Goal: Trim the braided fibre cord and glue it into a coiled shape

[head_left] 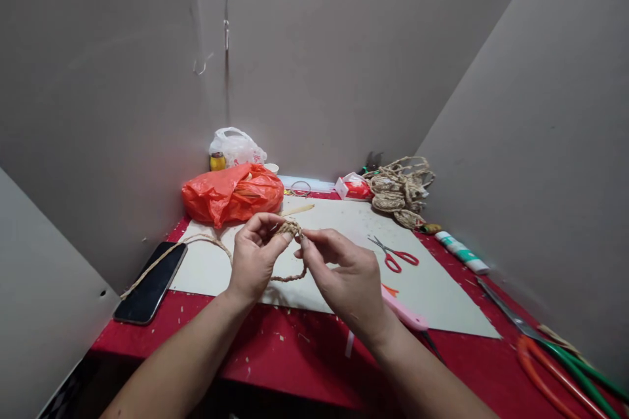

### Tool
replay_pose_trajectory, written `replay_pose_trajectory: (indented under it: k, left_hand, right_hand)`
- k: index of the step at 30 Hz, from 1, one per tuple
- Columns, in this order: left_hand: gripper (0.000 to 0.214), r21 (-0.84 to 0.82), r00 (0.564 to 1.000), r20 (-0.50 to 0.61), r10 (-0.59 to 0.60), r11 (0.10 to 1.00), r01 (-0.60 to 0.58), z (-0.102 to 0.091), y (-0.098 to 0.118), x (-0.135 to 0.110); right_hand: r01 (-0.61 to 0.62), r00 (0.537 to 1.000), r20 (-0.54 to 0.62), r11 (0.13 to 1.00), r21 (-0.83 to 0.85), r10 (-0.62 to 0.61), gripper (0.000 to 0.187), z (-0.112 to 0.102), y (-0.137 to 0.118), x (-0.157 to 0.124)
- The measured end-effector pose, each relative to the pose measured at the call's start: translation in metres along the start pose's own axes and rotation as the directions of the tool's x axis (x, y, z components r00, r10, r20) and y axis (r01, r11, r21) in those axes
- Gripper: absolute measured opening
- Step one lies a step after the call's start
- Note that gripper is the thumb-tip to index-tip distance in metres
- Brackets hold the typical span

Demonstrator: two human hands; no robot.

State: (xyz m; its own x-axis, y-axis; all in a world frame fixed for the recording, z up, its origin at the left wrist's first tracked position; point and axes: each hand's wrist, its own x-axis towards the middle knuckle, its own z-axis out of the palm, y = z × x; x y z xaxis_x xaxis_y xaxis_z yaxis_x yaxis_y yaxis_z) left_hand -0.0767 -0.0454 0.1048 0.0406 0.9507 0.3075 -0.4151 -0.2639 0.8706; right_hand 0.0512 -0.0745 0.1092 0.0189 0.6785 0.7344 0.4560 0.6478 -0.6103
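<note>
Between my two hands is a small coiled piece of braided straw cord (291, 228), held above a white board (314, 298). My left hand (255, 255) pinches the coil between thumb and fingers. At its right edge, my right hand (344, 268) closes thumb and forefinger on the same cord. A loop of the braid hangs below, between the hands. On the left, a longer tail of cord (209, 237) runs from behind my left hand over a black phone (152, 285). My fingers hide part of the coil.
Red-handled scissors (393, 254) and a pink tool (405, 309) lie on the board's right side. Behind are an orange plastic bag (230, 193), a red-and-white box (352, 187) and straw cord bundles (398, 190). Large shears (550, 347) lie at right. Grey panels (314, 72) surround the red tabletop.
</note>
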Motion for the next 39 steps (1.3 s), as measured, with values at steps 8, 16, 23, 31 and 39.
replay_pose_trajectory:
  k: [8, 16, 23, 31, 39]
  left_hand:
    - [0.02, -0.152, 0.99, 0.003, -0.141, 0.978, 0.14, 0.001, -0.002, 0.001]
    - [0.022, -0.125, 0.983, 0.004, -0.184, 0.975, 0.183, 0.002, -0.003, 0.002]
    - [0.023, -0.121, 0.97, 0.037, -0.24, 0.963, 0.242, 0.001, -0.006, 0.003]
    - [0.028, -0.187, 0.94, 0.103, -0.325, 0.922, 0.34, 0.003, 0.001, 0.003]
    - [0.035, -0.194, 0.928, 0.12, -0.352, 0.909, 0.37, 0.005, 0.001, 0.001]
  right_hand:
    - [-0.258, 0.963, -0.02, 0.936, 0.239, 0.27, 0.009, 0.002, 0.001, 0.003]
    - [-0.51, 0.835, 0.158, 0.633, 0.583, 0.527, 0.02, 0.006, 0.015, 0.003]
    - [-0.616, 0.739, 0.33, 0.392, 0.683, 0.588, 0.028, 0.002, 0.024, 0.004]
    - [-0.663, 0.697, 0.48, 0.224, 0.714, 0.533, 0.023, -0.002, 0.026, 0.008]
    - [-0.647, 0.708, 0.479, 0.204, 0.735, 0.52, 0.025, 0.001, 0.029, 0.008]
